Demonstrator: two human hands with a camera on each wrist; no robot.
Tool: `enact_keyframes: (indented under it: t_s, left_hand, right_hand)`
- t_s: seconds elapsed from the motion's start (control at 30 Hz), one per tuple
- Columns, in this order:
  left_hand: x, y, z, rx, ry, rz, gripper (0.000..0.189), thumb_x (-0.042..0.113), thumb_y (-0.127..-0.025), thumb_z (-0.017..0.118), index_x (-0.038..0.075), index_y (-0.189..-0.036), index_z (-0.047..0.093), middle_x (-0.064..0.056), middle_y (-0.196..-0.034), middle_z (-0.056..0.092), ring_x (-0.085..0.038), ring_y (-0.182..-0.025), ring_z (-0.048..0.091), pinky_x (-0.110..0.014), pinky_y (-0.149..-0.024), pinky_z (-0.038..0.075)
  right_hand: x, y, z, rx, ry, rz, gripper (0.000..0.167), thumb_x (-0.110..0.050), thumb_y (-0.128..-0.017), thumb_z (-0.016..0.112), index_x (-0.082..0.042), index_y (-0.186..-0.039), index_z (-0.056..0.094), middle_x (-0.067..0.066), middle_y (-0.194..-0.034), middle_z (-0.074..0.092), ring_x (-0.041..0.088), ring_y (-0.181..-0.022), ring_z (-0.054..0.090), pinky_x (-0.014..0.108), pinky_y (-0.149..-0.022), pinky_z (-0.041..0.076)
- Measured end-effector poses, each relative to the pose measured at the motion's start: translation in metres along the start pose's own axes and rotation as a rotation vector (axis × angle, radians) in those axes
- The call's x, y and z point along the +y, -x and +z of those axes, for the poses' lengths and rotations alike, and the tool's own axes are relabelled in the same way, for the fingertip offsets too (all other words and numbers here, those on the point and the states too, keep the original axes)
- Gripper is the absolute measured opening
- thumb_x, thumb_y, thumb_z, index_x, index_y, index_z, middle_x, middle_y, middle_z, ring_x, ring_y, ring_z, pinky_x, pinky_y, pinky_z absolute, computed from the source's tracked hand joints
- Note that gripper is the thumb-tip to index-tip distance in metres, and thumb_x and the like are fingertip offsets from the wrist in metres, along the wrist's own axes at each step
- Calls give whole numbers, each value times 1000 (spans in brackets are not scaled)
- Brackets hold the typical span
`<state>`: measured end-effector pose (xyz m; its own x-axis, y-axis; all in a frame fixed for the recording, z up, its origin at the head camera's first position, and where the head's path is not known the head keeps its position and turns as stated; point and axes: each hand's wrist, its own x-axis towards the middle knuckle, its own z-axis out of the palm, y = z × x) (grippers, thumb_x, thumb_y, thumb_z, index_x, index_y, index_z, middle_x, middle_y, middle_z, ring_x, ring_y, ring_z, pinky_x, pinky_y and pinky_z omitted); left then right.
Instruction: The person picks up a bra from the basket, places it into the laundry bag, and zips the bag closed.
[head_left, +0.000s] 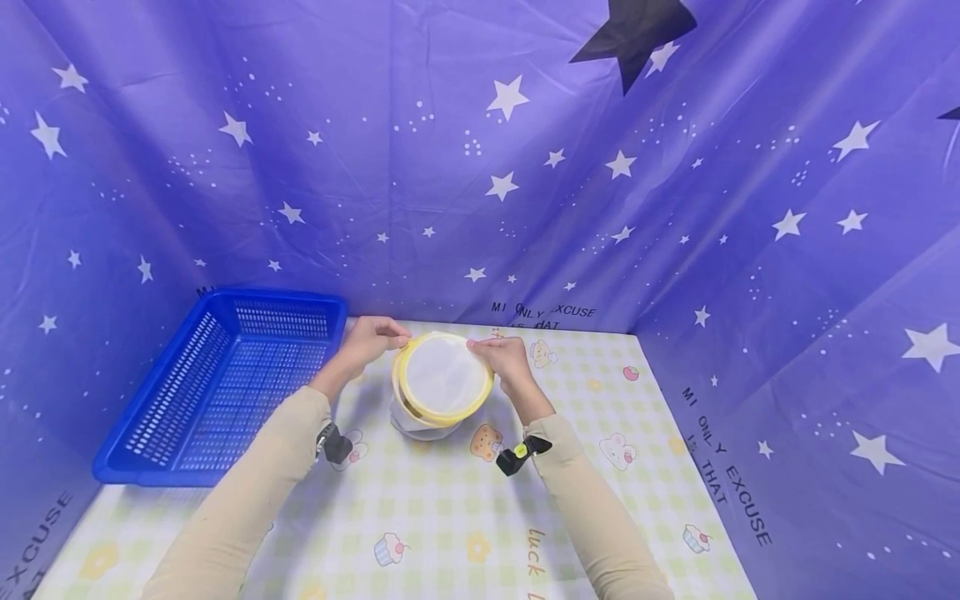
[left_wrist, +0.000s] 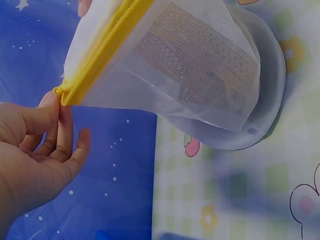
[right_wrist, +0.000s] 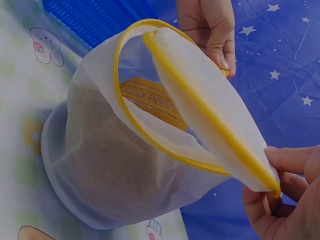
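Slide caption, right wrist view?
Left hand pinches yellow zipper pull, right hand grips lid of part-open white mesh laundry bag; brown patterned item inside.

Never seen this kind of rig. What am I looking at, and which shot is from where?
No robot here: just a person's bare hands. The wide shot comes from a camera worn on the head; the two close-ups come from wrist cameras, one per arm.

On the checked cloth stands a white mesh bag, beside a blue basket. The left hand pinches the zip pull; the right hand pinches the edge of the yellow-rimmed lid, which is partly open. Something brownish shows inside; I can't tell what.
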<state>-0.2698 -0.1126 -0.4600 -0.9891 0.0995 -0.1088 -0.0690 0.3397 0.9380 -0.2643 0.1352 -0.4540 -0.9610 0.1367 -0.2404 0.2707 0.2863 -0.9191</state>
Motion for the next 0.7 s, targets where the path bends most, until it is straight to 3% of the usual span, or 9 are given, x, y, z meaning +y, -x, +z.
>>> enact_keyframes:
  t_s: [0.7]
  left_hand:
    - [-2, 2, -2, -24, 8, -9, 15, 3, -93, 68, -4, -106, 71, -18, -108, 75, -33, -108, 67, -59, -113, 42]
  right_hand:
    - [4, 0, 2, 46, -50, -7, 25, -11, -86, 79, 8, -102, 75, 26, -105, 74, 14, -66, 68, 28, -66, 63]
